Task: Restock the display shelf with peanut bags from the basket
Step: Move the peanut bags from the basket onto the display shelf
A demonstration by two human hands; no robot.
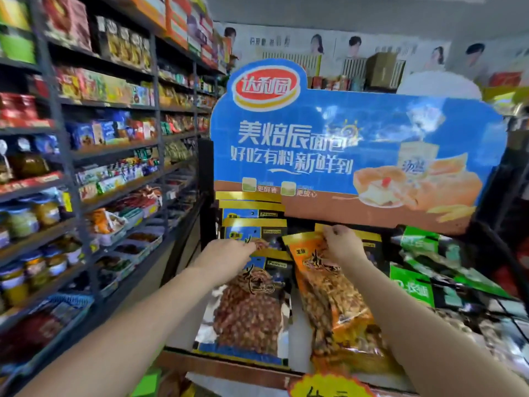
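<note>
From the head camera we see both hands raised to the display shelf (229, 365) under a blue bread advertising board (343, 144). Our left hand (226, 253) reaches forward with its fingers (249, 246) drawn narrow, their tips on the top edge of a blue peanut bag (252, 305); whether they pinch it or only touch it we cannot tell. That bag lies below the fingers, its clear window full of red-skinned peanuts, and just beyond the fingertips more blue bags (253, 222) stand in a row, one behind another.

Our right hand (342, 245) has its fingers (333, 232) curled and pinching the top corner of an orange peanut bag (329, 296), which hangs down from the fingers and leans on the shelf front, just beside the blue bag. Right of these fingers lie green packets (415, 285).

Left of our left fingers, well apart, long store shelves (114, 156) carry jars, boxes and snack packs. A yellow price tag (329, 386) sits at the shelf's front edge, below the orange bag.
</note>
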